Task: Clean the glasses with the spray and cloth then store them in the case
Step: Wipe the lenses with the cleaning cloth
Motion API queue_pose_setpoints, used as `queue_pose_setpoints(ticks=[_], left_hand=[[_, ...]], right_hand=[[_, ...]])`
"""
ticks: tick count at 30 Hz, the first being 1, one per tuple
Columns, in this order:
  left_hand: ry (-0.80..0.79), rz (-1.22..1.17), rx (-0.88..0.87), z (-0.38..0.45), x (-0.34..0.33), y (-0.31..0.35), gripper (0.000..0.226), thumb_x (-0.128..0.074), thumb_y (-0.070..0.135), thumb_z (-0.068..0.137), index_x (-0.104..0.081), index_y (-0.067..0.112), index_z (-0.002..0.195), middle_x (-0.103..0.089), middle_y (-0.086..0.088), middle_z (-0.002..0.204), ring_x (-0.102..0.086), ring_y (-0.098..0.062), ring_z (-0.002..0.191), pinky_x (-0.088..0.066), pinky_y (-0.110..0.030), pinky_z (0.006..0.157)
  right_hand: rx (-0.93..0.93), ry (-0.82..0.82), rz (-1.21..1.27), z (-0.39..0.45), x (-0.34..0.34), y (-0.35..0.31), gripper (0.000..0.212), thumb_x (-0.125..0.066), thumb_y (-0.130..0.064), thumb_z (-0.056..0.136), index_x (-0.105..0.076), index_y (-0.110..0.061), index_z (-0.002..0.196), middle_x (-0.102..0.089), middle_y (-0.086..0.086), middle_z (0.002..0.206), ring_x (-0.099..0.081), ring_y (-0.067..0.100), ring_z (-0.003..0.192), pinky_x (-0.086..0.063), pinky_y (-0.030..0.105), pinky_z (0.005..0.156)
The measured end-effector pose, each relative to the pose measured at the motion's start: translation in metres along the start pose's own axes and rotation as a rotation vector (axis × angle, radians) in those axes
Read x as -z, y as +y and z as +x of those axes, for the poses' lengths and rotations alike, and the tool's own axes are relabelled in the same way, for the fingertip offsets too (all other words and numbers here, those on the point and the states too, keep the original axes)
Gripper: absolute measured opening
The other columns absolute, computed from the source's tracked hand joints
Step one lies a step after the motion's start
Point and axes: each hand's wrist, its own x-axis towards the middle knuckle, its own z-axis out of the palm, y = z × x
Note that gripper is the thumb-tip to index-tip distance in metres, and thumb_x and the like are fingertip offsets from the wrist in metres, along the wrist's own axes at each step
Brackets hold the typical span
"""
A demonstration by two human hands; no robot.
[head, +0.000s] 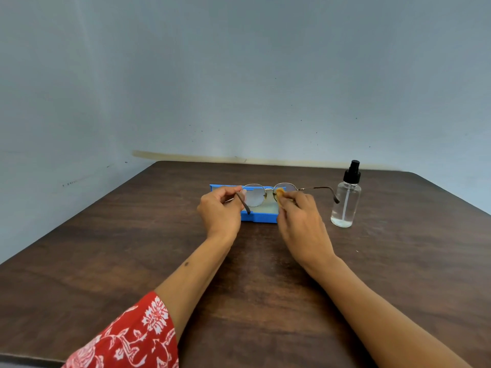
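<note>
head cam; faces forward-down; near; over table (265,288)

Open case (261,217) lies on the bench (106,261) near its far middle, with the glasses (268,192) held over it, arms unfolded. Left hand (220,211) pinches the glasses' left end, right hand (300,221) presses a cloth (280,193) on the right lens. Spray bottle (346,200) stands upright on the bench just right of the case, behind the right arm tip; wall (239,75) behind the bench.
</note>
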Motion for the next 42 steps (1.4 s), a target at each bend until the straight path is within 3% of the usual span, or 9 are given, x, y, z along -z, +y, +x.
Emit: queue_pose_setpoints(ticks=[6,11,16,21,24,29,34,39,42], left_hand=[[0.0,-0.013,0.002,0.0013,-0.0002,-0.0002,0.013,-0.068,0.001,0.081,-0.071,0.012,0.086,-0.072,-0.013,0.087,-0.07,-0.022,0.082,-0.058,-0.037,0.079],[-0.003,0.028,-0.021,-0.0003,-0.0003,-0.0003,0.013,-0.067,0.003,0.081,-0.071,0.009,0.091,-0.071,-0.012,0.09,-0.07,-0.021,0.084,-0.058,-0.038,0.078],[-0.002,0.011,-0.022,0.0005,0.0006,0.0013,0.02,-0.068,0.002,0.081,-0.068,0.021,0.075,-0.071,-0.012,0.085,-0.07,-0.022,0.082,-0.058,-0.037,0.078],[-0.02,0.036,-0.04,-0.0025,-0.001,0.0001,0.01,-0.069,0.006,0.081,-0.071,0.015,0.084,-0.072,-0.009,0.082,-0.07,-0.019,0.078,-0.059,-0.037,0.075],[-0.005,0.044,-0.047,-0.0011,0.001,0.0013,0.009,-0.069,0.007,0.082,-0.07,0.015,0.087,-0.071,-0.01,0.084,-0.07,-0.019,0.078,-0.059,-0.036,0.075],[-0.009,0.006,-0.032,-0.0007,0.001,0.0041,0.021,-0.068,0.001,0.081,-0.067,0.021,0.074,-0.071,-0.013,0.086,-0.07,-0.022,0.08,-0.058,-0.035,0.076],[-0.007,0.027,-0.04,-0.001,0.0008,0.0018,0.009,-0.069,0.006,0.081,-0.071,0.011,0.089,-0.072,-0.012,0.089,-0.07,-0.021,0.084,-0.058,-0.038,0.079],[0.003,0.002,-0.021,0.0018,0.0002,0.0031,0.02,-0.068,0.001,0.08,-0.068,0.021,0.076,-0.071,-0.015,0.09,-0.07,-0.025,0.086,-0.058,-0.04,0.08],[-0.012,0.008,-0.015,0.0004,-0.0011,0.0023,0.016,-0.068,0.0,0.08,-0.07,0.016,0.08,-0.072,-0.014,0.09,-0.07,-0.024,0.085,-0.058,-0.04,0.08]], right_hand=[[-0.128,0.028,-0.005,0.0025,0.0047,0.0095,0.027,-0.058,0.002,0.084,-0.064,0.001,0.111,-0.058,0.017,0.112,-0.052,0.034,0.101,-0.053,0.041,0.069],[-0.028,-0.014,0.011,0.0004,0.0,0.0015,0.04,-0.06,0.006,0.079,-0.061,0.003,0.119,-0.059,0.017,0.112,-0.054,0.033,0.101,-0.055,0.041,0.07],[-0.122,0.037,0.017,0.0027,0.004,0.0089,0.034,-0.056,0.004,0.083,-0.062,-0.001,0.116,-0.057,0.017,0.113,-0.051,0.035,0.103,-0.054,0.044,0.07],[-0.037,0.045,0.043,0.0001,0.0014,0.0015,0.032,-0.06,0.0,0.084,-0.063,0.003,0.115,-0.06,0.016,0.11,-0.055,0.032,0.1,-0.051,0.036,0.077],[0.001,0.043,0.051,0.0011,0.0013,0.0005,0.031,-0.061,0.0,0.084,-0.063,0.002,0.115,-0.061,0.015,0.109,-0.056,0.03,0.098,-0.052,0.034,0.075],[-0.064,0.108,0.02,0.0027,0.0041,0.0079,0.03,-0.061,0.005,0.081,-0.065,0.0,0.109,-0.06,0.016,0.108,-0.055,0.033,0.096,-0.053,0.038,0.068],[0.028,0.037,0.02,0.0007,0.0005,0.0007,0.032,-0.063,0.003,0.081,-0.064,0.003,0.113,-0.061,0.016,0.108,-0.057,0.031,0.096,-0.055,0.037,0.073],[-0.062,0.115,0.031,0.0025,0.0054,0.0086,0.029,-0.063,0.006,0.08,-0.066,0.001,0.108,-0.062,0.016,0.106,-0.056,0.032,0.096,-0.054,0.038,0.07],[-0.034,0.081,0.017,0.0017,0.0031,0.0057,0.032,-0.062,0.005,0.079,-0.065,0.002,0.111,-0.061,0.015,0.108,-0.056,0.031,0.097,-0.054,0.037,0.07]])
